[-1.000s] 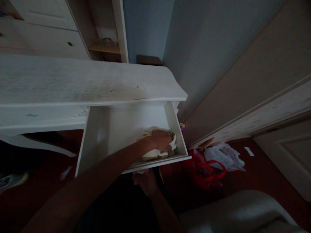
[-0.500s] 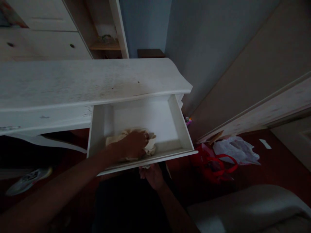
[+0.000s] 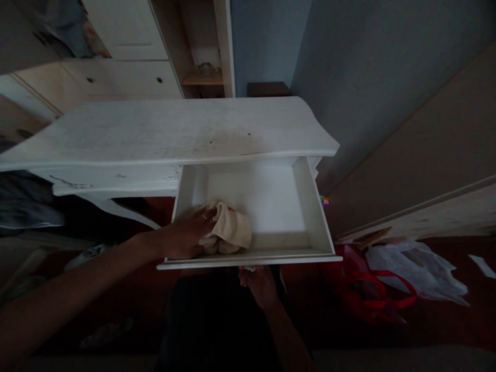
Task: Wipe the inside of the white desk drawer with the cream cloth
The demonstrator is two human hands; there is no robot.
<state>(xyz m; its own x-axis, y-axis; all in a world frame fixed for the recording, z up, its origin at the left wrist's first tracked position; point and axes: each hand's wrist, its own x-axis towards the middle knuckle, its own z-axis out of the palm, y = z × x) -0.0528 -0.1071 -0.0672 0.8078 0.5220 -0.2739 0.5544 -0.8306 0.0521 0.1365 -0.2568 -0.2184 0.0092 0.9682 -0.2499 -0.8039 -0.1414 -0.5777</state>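
A white drawer (image 3: 271, 196) is pulled out of the white table (image 3: 147, 132). Inside it, at the left front, lies a bunched cream cloth (image 3: 232, 227). My left hand (image 3: 186, 235) has its fingers closed on the cloth's left side, with a ring on one finger. Below the drawer's front edge, my right hand (image 3: 260, 284) has its fingers curled at the small pale knob (image 3: 250, 268) of the drawer front, partly hidden under the edge.
On the red floor at the right lie a red bag (image 3: 356, 284) and a clear plastic bag (image 3: 420, 268). White cabinets (image 3: 124, 77) and an open shelf (image 3: 203, 77) stand behind the table. A grey wall (image 3: 387, 93) rises at the right.
The view has shifted left, so the table and drawer appear farther right. My left hand has moved toward the drawer's left side, and the cloth is folded differently.
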